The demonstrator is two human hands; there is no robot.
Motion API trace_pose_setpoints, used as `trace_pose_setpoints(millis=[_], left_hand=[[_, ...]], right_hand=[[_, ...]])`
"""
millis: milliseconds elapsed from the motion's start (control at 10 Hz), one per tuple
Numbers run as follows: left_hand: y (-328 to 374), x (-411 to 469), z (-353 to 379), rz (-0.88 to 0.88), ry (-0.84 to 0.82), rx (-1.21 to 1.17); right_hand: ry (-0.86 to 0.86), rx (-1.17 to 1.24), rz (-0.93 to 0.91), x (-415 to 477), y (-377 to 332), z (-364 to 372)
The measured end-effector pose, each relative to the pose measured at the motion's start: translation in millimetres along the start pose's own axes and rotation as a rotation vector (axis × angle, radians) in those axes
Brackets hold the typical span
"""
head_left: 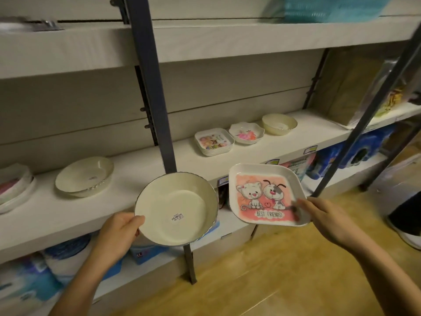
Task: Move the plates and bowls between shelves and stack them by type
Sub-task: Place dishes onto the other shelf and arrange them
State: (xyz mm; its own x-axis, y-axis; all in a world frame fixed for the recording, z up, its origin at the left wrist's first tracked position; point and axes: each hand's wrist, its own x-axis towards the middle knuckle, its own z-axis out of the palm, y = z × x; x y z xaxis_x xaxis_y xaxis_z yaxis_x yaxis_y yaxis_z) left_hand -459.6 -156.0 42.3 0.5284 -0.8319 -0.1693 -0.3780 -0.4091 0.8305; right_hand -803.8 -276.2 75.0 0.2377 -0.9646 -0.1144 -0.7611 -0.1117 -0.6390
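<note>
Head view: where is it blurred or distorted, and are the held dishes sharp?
Head view: cream bowl and square cartoon plate are sharp, its lettering legible; motion blur smears the fingers on that plate and the top-shelf teal basket; wide-angle distortion tilts the shelf posts.

Dim, warm indoor light gives everything a yellowish cast, with soft shadows under the shelves [227,39] and no hard glare. The bowl [175,208] shows only a faint sheen. The centre is fairly sharp. The right hand [325,216] smears at its fingertips over the plate [262,192]. The teal thing [330,8] far right and the packs [25,281] near left are blurred. Wide-angle bending tilts the posts [148,65] and bows the shelves.
</note>
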Motion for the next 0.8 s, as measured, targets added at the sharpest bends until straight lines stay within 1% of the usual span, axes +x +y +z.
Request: trace_pose_setpoints(millis=[200, 400, 500, 600, 700, 800], left_hand=[[20.5, 21.9, 39.5, -0.009, 0.071, 0.007], [34.5, 57.3, 74.6, -0.057, 0.136, 0.006], [45.1, 70.1, 90.8, -0.089, 0.193, 0.003], [55.3, 83.8, 103.6, -0.150, 0.250, -0.025], [61.6, 90.0, 110.8, -0.156, 0.305, -0.019], [70.7, 94.0, 118.0, -0.180, 0.360, -0.037]], right_hand=[[-0.026, 0.014, 0.006, 46.7, 25.2, -26.6], [-0.097, -0.003, -0.036, 125.2, 33.0, -42.0], [-0.161, 0.003, -0.066, 166.8, 28.9, -46.1], [-0.180, -0.057, -0.085, 216.7, 30.7, -44.8], [-0.239, -0.089, -0.088, 256.9, 27.6, -41.0], [-0.263, -0.075, -0.160, 310.8, 28.6, -15.9]])
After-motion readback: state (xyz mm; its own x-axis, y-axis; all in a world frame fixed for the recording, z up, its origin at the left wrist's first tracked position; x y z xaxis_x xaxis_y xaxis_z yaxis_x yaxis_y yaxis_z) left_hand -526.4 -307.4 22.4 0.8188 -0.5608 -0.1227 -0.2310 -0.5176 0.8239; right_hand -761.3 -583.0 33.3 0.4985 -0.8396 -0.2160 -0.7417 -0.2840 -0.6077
